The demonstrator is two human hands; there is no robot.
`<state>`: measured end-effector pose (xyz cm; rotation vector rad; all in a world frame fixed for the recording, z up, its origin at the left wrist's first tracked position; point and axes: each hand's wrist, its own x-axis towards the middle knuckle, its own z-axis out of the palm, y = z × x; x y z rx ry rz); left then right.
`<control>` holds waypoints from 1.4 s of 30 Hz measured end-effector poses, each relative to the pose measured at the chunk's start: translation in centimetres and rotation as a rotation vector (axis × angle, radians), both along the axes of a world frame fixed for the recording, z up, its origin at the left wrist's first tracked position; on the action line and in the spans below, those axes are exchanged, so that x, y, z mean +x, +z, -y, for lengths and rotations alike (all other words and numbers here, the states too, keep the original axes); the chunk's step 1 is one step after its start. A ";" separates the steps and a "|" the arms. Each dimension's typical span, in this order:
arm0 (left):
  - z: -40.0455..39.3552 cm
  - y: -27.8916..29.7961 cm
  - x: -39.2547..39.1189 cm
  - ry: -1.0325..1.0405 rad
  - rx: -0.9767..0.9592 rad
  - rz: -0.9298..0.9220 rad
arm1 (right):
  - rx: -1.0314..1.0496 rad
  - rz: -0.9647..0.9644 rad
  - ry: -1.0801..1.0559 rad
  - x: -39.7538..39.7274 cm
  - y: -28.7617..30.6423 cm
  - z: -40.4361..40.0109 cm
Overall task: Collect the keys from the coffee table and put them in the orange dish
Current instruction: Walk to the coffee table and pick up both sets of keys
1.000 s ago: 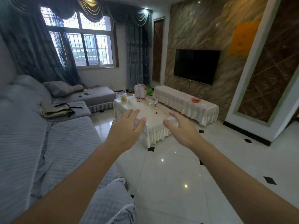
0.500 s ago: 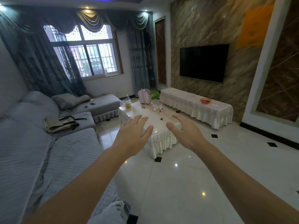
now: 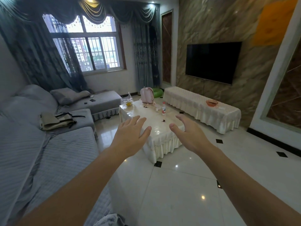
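A white coffee table [image 3: 160, 132] with a frilled cloth stands mid-room. Small dark items lie on its glossy top, one [image 3: 163, 120] near the middle and another [image 3: 145, 107] further back; they may be the keys, but are too small to tell. The orange dish [image 3: 211, 102] sits on the long covered bench [image 3: 192, 103] under the TV. My left hand [image 3: 130, 137] and my right hand [image 3: 187, 134] are stretched out in front of me, fingers spread, both empty, in the air short of the table's near end.
On the table stand a pink backpack [image 3: 146, 95], a small bottle [image 3: 163, 108] and a plastic bag [image 3: 127, 101]. A grey sofa [image 3: 48, 144] with a beige bag [image 3: 55, 120] runs along the left. Shiny tiled floor [image 3: 179, 185] lies between me and the table.
The view has moved closer to the coffee table and tilted up. Both hands stay outstretched and spread, holding nothing.
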<state>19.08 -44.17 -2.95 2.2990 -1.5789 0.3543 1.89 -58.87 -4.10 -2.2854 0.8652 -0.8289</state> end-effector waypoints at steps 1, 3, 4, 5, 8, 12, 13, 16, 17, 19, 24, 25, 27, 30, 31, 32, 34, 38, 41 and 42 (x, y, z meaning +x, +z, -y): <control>0.6 -0.3 0.9 0.003 -0.002 0.003 | -0.003 -0.005 0.003 1.1 -0.3 0.7; 1.8 -0.8 3.0 0.012 -0.008 0.013 | -0.010 -0.022 0.003 3.6 -0.7 2.1; 2.6 -0.9 4.2 0.017 -0.010 0.013 | -0.008 -0.033 0.000 4.9 -0.9 2.8; 3.4 -1.0 5.6 0.022 -0.012 0.009 | -0.007 -0.043 -0.003 6.2 -1.0 3.6; 6.2 -1.2 9.7 0.031 -0.037 -0.020 | -0.013 -0.065 -0.013 10.1 -0.9 6.0; 9.3 -1.4 14.0 0.027 -0.047 -0.058 | -0.029 -0.102 -0.032 14.6 -0.7 8.6; 9.8 -1.6 15.0 0.022 -0.045 -0.061 | -0.036 -0.111 -0.035 15.6 -0.8 9.1; 10.8 -2.1 17.6 0.028 -0.043 -0.057 | -0.033 -0.132 -0.029 17.9 -1.0 10.5; 11.0 -2.2 18.5 0.040 -0.048 -0.053 | -0.033 -0.132 -0.027 18.7 -1.0 10.9; 11.5 -2.2 20.5 0.064 -0.059 -0.045 | -0.050 -0.133 -0.016 20.5 -0.9 11.7; 13.0 -2.9 24.7 0.103 -0.082 -0.035 | -0.053 -0.126 0.020 25.3 -1.4 13.7; 13.4 -3.2 25.3 0.110 -0.086 -0.039 | -0.046 -0.128 0.034 26.1 -1.8 14.1; 14.5 -3.8 26.4 0.121 -0.079 -0.027 | -0.027 -0.120 0.052 27.7 -2.5 15.2; 16.5 -4.6 28.0 0.126 -0.041 -0.014 | -0.002 -0.113 0.059 30.0 -3.6 17.3; 17.3 -4.9 28.6 0.129 -0.033 -0.011 | 0.009 -0.111 0.064 30.8 -4.0 18.2; 18.1 -5.2 29.3 0.131 -0.029 -0.006 | 0.022 -0.109 0.071 31.7 -4.4 19.2; 19.9 -5.4 30.9 0.136 -0.027 0.013 | 0.045 -0.106 0.084 33.6 -5.0 21.4; 24.2 -5.5 35.0 0.177 0.012 0.023 | -0.002 -0.111 0.096 37.5 -5.2 26.4; 27.5 -5.5 37.3 0.200 0.021 0.046 | -0.107 -0.158 0.106 40.0 -5.1 29.8; 28.5 -5.5 37.9 0.209 0.021 0.054 | -0.133 -0.171 0.115 40.8 -5.1 30.9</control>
